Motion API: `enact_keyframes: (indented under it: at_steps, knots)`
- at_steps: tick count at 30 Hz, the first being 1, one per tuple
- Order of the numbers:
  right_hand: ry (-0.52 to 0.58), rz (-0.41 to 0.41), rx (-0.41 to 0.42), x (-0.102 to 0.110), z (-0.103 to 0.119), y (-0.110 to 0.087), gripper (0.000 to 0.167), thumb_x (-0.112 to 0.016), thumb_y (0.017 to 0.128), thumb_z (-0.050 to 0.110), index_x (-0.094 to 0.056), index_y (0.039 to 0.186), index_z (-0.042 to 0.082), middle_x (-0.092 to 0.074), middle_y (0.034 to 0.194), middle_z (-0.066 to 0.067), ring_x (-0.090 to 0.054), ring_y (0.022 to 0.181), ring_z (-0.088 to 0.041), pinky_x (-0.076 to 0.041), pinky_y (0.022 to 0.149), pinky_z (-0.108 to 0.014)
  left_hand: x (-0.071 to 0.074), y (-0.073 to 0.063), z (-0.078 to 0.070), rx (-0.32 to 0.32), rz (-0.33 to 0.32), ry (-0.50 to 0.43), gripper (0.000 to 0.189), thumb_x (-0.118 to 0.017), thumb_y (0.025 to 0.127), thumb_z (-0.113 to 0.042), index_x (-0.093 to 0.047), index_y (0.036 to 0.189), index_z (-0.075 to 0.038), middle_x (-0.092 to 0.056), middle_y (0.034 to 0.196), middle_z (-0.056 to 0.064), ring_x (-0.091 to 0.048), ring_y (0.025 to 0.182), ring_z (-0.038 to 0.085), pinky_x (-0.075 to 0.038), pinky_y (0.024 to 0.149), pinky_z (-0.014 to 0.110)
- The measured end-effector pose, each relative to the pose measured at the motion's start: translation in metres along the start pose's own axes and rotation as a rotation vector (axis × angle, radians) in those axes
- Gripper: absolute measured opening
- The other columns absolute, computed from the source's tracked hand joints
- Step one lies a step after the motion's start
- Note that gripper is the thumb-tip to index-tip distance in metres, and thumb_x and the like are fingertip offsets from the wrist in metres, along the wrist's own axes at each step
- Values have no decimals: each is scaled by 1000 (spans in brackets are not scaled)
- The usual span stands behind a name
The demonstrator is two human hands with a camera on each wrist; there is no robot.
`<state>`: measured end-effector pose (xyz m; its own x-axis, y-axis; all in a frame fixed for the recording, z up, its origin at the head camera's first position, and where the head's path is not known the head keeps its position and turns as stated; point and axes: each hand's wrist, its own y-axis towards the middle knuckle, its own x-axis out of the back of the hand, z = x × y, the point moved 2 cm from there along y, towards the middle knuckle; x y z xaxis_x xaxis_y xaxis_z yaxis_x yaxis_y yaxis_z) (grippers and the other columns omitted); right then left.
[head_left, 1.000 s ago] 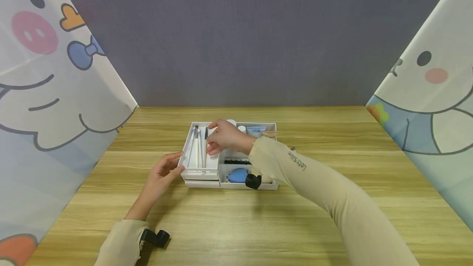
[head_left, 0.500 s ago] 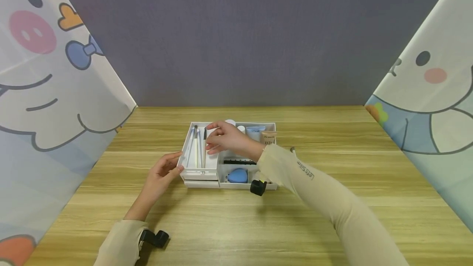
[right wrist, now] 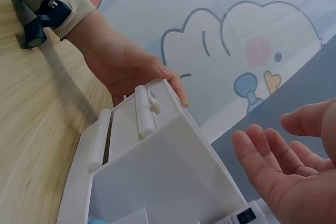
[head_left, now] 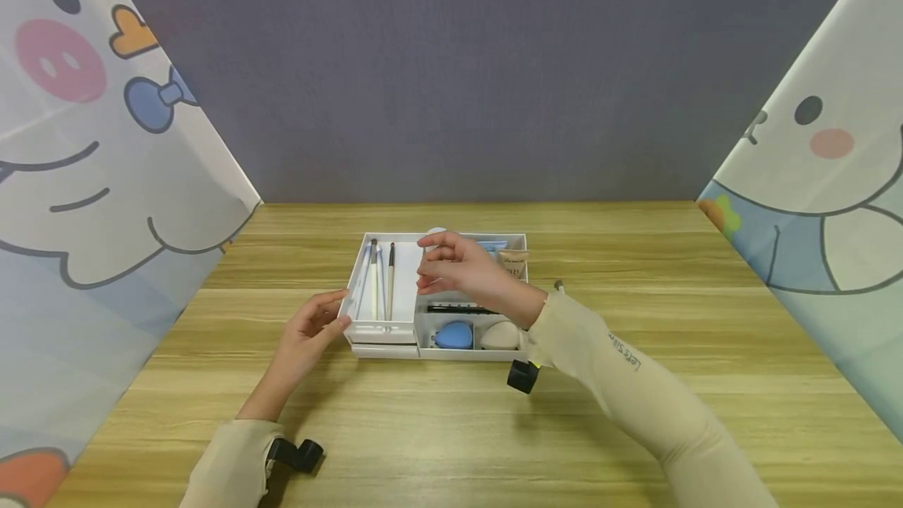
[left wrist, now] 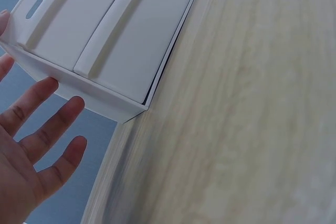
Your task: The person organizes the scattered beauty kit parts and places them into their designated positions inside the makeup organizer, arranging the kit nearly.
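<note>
A white desktop organizer [head_left: 416, 337] stands on the table, with makeup brushes [head_left: 375, 281] lying in its left top tray. My left hand [head_left: 313, 334] rests at the tray's left side, thumb near the front corner. In the left wrist view, the fingers [left wrist: 55, 129] are spread beside the white side wall. My right hand [head_left: 466, 266] hovers over the middle of the organizer, fingers loosely curved and holding nothing. Under the left tray, drawer fronts [left wrist: 134, 35] show. A blue makeup sponge [head_left: 454, 335] and a beige one [head_left: 501, 335] sit in the front right compartments.
Behind the right hand are a blue tube [head_left: 491, 246] and a beige tube [head_left: 515, 262]. A black strip-like item [head_left: 455, 310] lies in the middle compartment. A small brush tip [head_left: 560, 286] shows right of the organizer. A grey wall [head_left: 480, 77] rises behind the table.
My right hand has moved right, away from the brush at the right of the left tray; that brush stays lying there. The beige sponge has come into sight. My left hand has not moved.
</note>
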<state>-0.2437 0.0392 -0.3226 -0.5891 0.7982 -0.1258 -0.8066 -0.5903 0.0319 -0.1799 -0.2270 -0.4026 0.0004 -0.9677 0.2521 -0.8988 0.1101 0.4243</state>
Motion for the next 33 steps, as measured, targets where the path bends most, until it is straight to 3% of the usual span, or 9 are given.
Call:
enact_keyframes:
  at_steps: [10, 18, 26, 33]
  knots:
    - [-41, -23, 38, 27, -3, -24, 43, -53, 99, -5, -38, 139, -12, -58, 103, -18, -65, 84, -19, -47, 93, -59, 1, 2, 5, 19, 7, 15, 34, -60, 93, 10, -54, 127, 8, -66, 104, -14, -62, 97, 2, -50, 82, 17]
    - [-84, -78, 42, 51, -1, -44, 45, -54, 98, -5, -35, 138, -14, -59, 98, -10, -64, 84, -19, -57, 82, -41, 2, 0, 2, 51, 18, 31, 33, -60, 97, 2, -54, 129, 6, -66, 102, -12, -62, 97, 7, -48, 84, 17]
    - [-145, -107, 56, 71, 2, -62, 45, -53, 98, -6, -34, 138, -17, -57, 99, -12, -64, 84, -19, -57, 79, -38, 2, 1, 1, 45, 13, 35, 34, -62, 97, -1, -54, 129, 5, -66, 102, -11, -62, 97, 9, -48, 83, 17]
    - [-189, -196, 26, 94, -2, -80, 45, -52, 96, -8, -34, 136, -17, -54, 98, -12, -64, 81, -18, -57, 76, -33, 1, 1, 1, 44, 17, 34, 34, -60, 96, 3, -54, 129, 6, -65, 101, -9, -62, 96, 8, -49, 82, 18]
